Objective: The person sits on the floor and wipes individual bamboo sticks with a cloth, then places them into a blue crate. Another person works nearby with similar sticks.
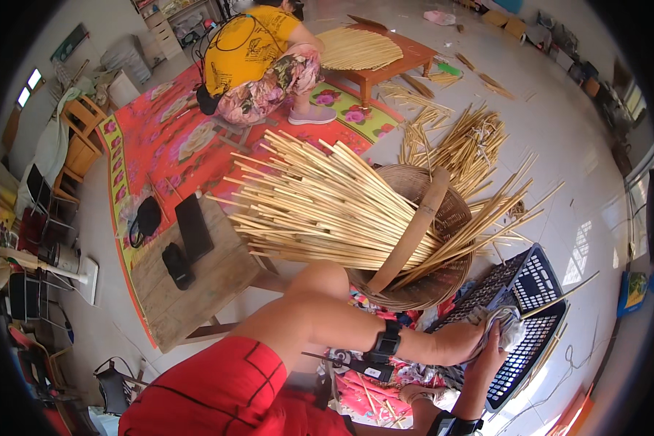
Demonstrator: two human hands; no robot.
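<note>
My left hand (459, 341) and my right hand (491, 357) meet low on the right, both closed on a crumpled white and grey cloth (507, 324). Each wrist wears a black band. The cloth is held over the near corner of a dark blue slotted plastic crate (541, 285). Just left of the crate a round woven basket (443, 218) with a wide flat handle lies tilted, and a big bundle of pale bamboo sticks (320, 207) fans out of it to the left.
A low wooden table (196, 283) on my left carries a black tablet and a small black device. A person in a yellow top (258, 54) squats on a red flowered mat (167, 138) by another low table stacked with sticks. More sticks (465, 142) lie scattered on the pale floor.
</note>
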